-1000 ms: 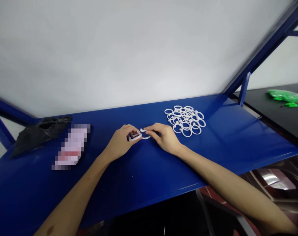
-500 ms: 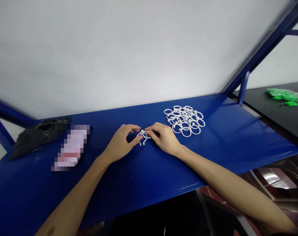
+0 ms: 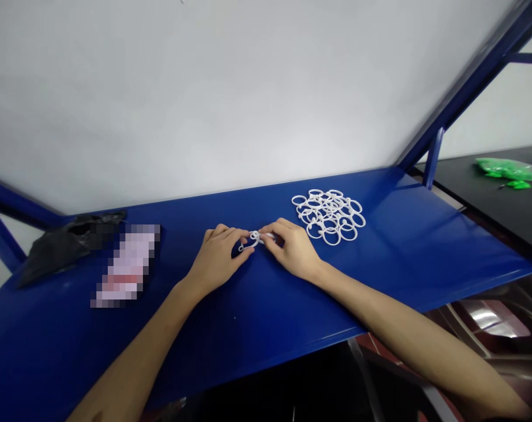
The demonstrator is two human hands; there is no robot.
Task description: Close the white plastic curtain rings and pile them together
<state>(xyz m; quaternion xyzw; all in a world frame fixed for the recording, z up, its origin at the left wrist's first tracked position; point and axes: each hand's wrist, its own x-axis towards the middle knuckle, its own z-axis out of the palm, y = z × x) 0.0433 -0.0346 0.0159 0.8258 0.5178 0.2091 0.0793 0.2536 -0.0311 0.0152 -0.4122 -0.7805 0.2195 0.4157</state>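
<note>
My left hand (image 3: pixel 217 255) and my right hand (image 3: pixel 292 246) meet at the middle of a blue table (image 3: pixel 248 305). Both pinch the same small white plastic ring (image 3: pixel 253 239) between their fingertips, just above the tabletop. The ring is partly hidden by my fingers. A flat pile of several white rings (image 3: pixel 328 215) lies a short way to the right of my right hand, further back on the table.
A black bag (image 3: pixel 64 241) lies at the table's far left, with a blurred pink-white packet (image 3: pixel 128 264) beside it. Blue frame bars (image 3: pixel 433 155) rise at the right. Green plastic pieces (image 3: pixel 507 171) sit on a dark surface beyond. A white wall stands behind.
The ring between my fingers was spread wide, then turned and squeezed into a tighter shape. My left fingers have curled in closer. Both hands stay in place.
</note>
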